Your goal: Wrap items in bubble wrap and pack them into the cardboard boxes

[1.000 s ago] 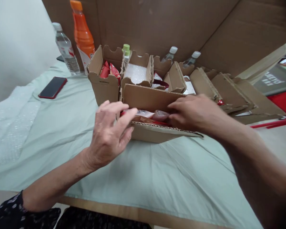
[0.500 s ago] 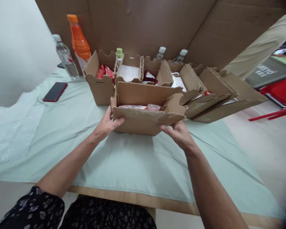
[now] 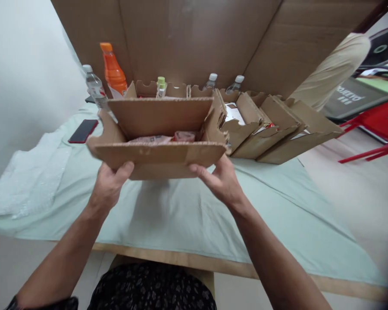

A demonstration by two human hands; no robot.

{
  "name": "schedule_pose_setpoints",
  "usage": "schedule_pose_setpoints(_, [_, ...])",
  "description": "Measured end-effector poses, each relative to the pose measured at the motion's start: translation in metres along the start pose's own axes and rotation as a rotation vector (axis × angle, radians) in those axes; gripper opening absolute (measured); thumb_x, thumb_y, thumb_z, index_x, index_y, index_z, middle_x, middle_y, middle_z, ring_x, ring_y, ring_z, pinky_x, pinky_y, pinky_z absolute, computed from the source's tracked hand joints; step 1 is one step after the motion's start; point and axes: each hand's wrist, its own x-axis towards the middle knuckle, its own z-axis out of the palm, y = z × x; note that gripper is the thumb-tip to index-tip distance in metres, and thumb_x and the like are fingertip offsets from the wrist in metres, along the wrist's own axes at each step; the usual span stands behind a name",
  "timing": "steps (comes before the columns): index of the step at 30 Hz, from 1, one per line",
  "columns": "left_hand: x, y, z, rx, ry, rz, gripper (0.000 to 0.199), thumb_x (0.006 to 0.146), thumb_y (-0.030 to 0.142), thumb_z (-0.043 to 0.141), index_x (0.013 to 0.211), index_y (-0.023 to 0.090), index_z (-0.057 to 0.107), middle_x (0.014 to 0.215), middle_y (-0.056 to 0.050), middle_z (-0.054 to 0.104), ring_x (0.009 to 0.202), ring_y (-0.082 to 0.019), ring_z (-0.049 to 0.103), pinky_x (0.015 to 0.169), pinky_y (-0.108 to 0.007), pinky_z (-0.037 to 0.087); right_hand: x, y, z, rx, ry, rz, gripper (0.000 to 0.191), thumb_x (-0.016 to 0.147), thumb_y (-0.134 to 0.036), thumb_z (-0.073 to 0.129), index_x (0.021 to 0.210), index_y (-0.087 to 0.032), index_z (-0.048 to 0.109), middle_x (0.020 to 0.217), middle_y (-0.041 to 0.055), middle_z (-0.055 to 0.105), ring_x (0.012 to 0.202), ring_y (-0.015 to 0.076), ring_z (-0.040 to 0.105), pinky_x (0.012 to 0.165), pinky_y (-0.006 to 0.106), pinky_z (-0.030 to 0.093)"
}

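An open-topped cardboard box point(image 3: 161, 157) is held up between my two hands, raised off the cloth with its shadow below. Pinkish plastic packets point(image 3: 185, 136) show inside it; the rest of its contents is hidden. My left hand point(image 3: 109, 183) grips the lower left end, thumb on the near wall. On the lower right end, my right hand point(image 3: 218, 178) does the same, its fingers hidden beneath and behind the cardboard. Behind the held box stands a row of similar cardboard boxes point(image 3: 268, 137), partly covered by it.
Bottles stand behind the row, including an orange bottle point(image 3: 114, 71) and a clear bottle point(image 3: 95, 86). A phone point(image 3: 83, 131) and bubble wrap point(image 3: 29, 172) lie on the pale green cloth point(image 3: 181, 224). A large cardboard panel point(image 3: 194, 38) rises behind. A red chair point(image 3: 384, 125) is at right.
The held box has moved left and up toward me, away from the row, with both hands still on it. The view has shifted slightly.
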Motion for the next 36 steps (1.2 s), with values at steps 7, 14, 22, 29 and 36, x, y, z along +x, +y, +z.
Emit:
schedule_pose_setpoints(7, [-0.005, 0.022, 0.074, -0.107, -0.308, -0.009, 0.067, 0.082, 0.067, 0.074, 0.125, 0.017, 0.066, 0.127, -0.014, 0.072, 0.124, -0.034, 0.064, 0.113, -0.052, 0.048, -0.051, 0.030, -0.058, -0.131, 0.256, 0.096, 0.045, 0.086, -0.057, 0.073, 0.113, -0.022, 0.070, 0.110, 0.0100, 0.076, 0.105, 0.0318, 0.071, 0.095, 0.052, 0.056])
schedule_pose_setpoints(14, [-0.051, 0.012, 0.022, 0.035, -0.266, -0.184, 0.056, 0.084, 0.061, 0.074, 0.118, 0.016, 0.073, 0.119, -0.012, 0.077, 0.118, -0.036, 0.068, 0.111, -0.050, 0.050, -0.089, 0.010, -0.019, -0.089, 0.188, 0.133, 0.046, 0.083, -0.058, 0.074, 0.111, -0.021, 0.072, 0.113, 0.0118, 0.076, 0.105, 0.0327, 0.071, 0.094, 0.050, 0.056])
schedule_pose_setpoints(22, [0.000, 0.019, 0.015, 0.047, -0.228, -0.121, 0.059, 0.072, 0.066, 0.081, 0.102, 0.015, 0.074, 0.101, -0.012, 0.078, 0.101, -0.034, 0.072, 0.094, -0.046, 0.058, -0.071, 0.010, 0.010, -0.018, 0.259, 0.146, 0.047, 0.086, -0.057, 0.071, 0.116, -0.021, 0.068, 0.120, 0.0142, 0.073, 0.117, 0.0352, 0.066, 0.104, 0.055, 0.050])
schedule_pose_setpoints(29, [-0.004, -0.032, 0.015, -0.068, -0.256, -0.308, 0.069, 0.071, 0.058, 0.085, 0.121, 0.014, 0.067, 0.115, -0.013, 0.075, 0.112, -0.035, 0.068, 0.095, -0.043, 0.056, -0.154, 0.007, 0.032, -0.044, 0.237, 0.268, 0.069, 0.089, -0.043, 0.071, 0.151, -0.027, 0.045, 0.146, 0.0163, 0.056, 0.137, 0.0373, 0.054, 0.113, 0.058, 0.045])
schedule_pose_setpoints(36, [-0.021, -0.040, 0.001, -0.204, -0.151, -0.201, 0.067, 0.085, 0.056, 0.074, 0.139, 0.020, 0.058, 0.143, -0.013, 0.064, 0.137, -0.033, 0.056, 0.113, -0.042, 0.048, -0.165, 0.034, 0.029, 0.001, 0.267, 0.295, 0.058, 0.092, -0.040, 0.066, 0.145, -0.027, 0.050, 0.144, 0.0162, 0.059, 0.123, 0.0327, 0.064, 0.093, 0.047, 0.059])
